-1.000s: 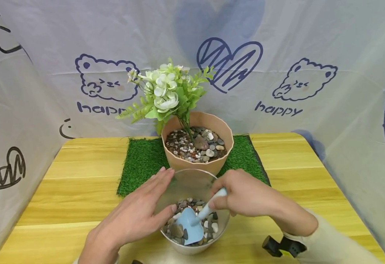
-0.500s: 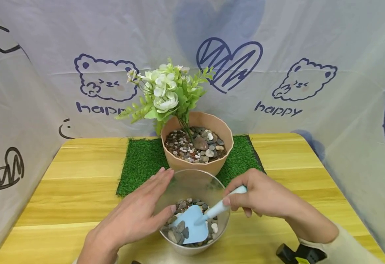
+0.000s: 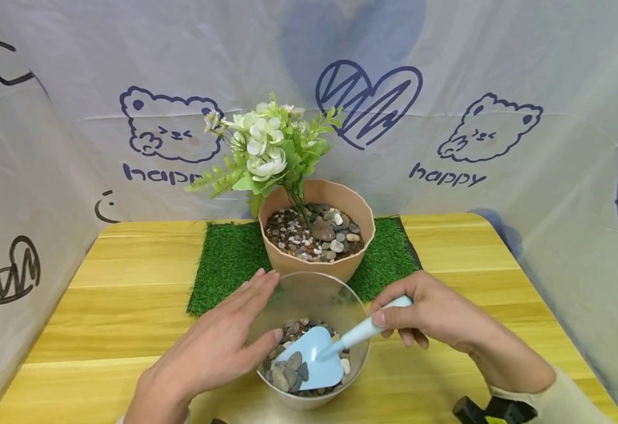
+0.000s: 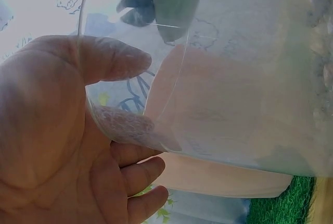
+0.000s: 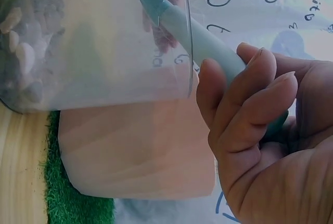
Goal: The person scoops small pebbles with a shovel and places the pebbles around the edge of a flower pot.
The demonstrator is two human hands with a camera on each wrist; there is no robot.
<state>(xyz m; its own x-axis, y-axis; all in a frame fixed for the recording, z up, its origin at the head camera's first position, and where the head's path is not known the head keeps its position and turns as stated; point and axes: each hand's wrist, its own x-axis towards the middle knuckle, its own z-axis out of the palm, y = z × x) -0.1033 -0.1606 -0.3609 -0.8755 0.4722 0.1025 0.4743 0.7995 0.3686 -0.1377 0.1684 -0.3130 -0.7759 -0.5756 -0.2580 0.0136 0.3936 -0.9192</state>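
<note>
My right hand (image 3: 441,318) grips the handle of a light blue hand trowel (image 3: 327,368), slanting over the right rim of a clear plastic tub (image 3: 316,294). The blade lies inside the tub's upper part in the head view, with several grey pebbles (image 3: 288,374) heaped on its left end. In the right wrist view, fingers curl round the trowel's pale handle (image 5: 205,41). My left hand (image 3: 208,347) holds the tub's left rim, its thumb (image 4: 125,60) showing through the plastic in the left wrist view. More pebbles (image 5: 23,52) cover the tub's bottom.
Directly behind the tub stands a peach flowerpot (image 3: 314,268) with pebbles and white flowers (image 3: 266,141). It sits on a green turf mat (image 3: 229,265) on the wooden table (image 3: 478,265). A printed cloth (image 3: 288,47) hangs behind.
My right hand has drawn the trowel to the right and lifted its blade, with pebbles now gathered on it. The left hand and tub stay put.
</note>
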